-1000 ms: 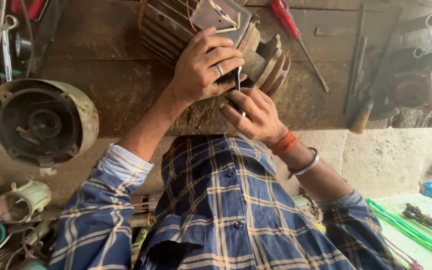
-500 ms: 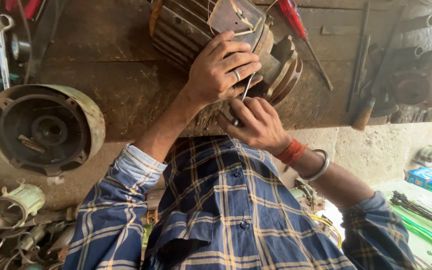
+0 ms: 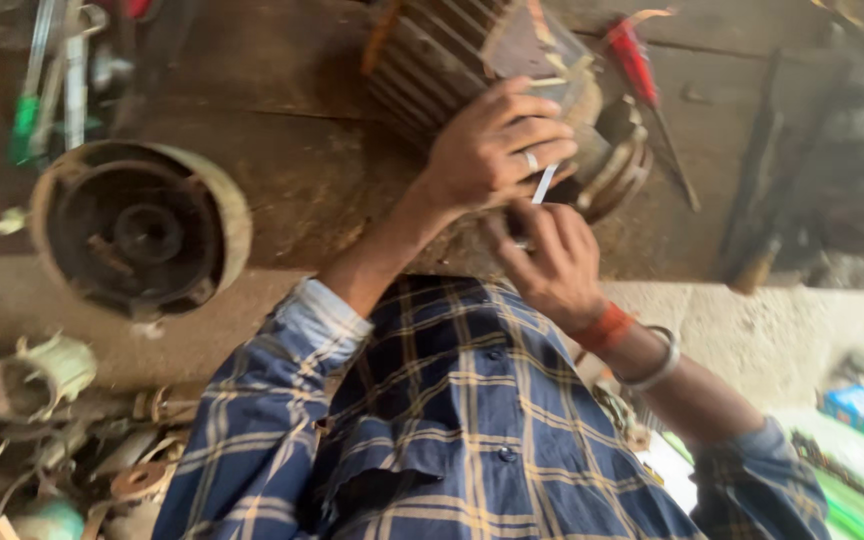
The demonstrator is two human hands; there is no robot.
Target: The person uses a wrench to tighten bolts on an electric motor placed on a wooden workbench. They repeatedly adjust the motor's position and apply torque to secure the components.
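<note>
Head view, ribbed rusty motor housing, both hands gripping it

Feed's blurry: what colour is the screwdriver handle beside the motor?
Red; the screwdriver shows in the head view.

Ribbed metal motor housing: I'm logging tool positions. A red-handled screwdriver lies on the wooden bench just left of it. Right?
No. The head view shows the red-handled screwdriver lying on the wooden bench just right of the ribbed metal motor housing, not left.
</note>
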